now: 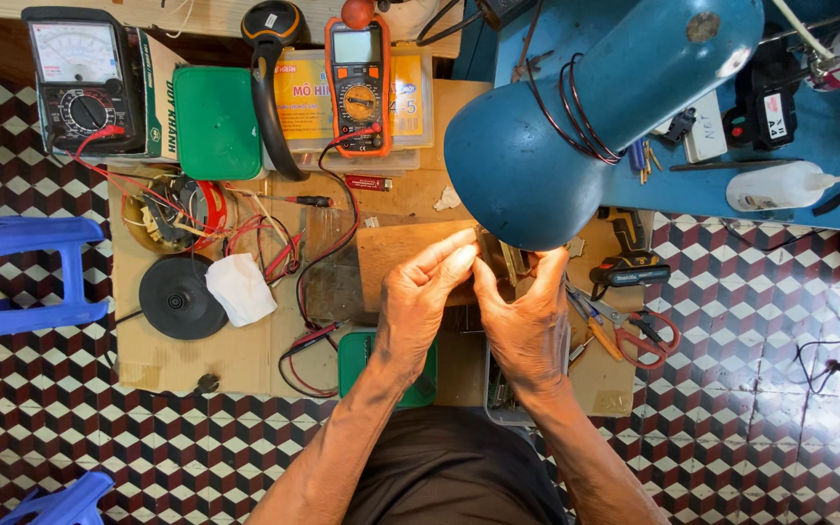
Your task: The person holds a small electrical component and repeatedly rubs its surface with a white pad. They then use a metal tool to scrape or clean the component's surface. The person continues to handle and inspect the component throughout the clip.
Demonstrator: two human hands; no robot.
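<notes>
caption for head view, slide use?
Both hands, left hand and right hand, meet fingertip to fingertip under a blue lamp above a cluttered cardboard mat.

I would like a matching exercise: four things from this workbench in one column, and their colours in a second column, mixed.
Things:
1. lamp shade
2. digital multimeter
3. flat lid
4. round disc

Colours:
A. black
B. green
C. blue
D. orange

Pairs: 1-C, 2-D, 3-B, 4-A
</notes>
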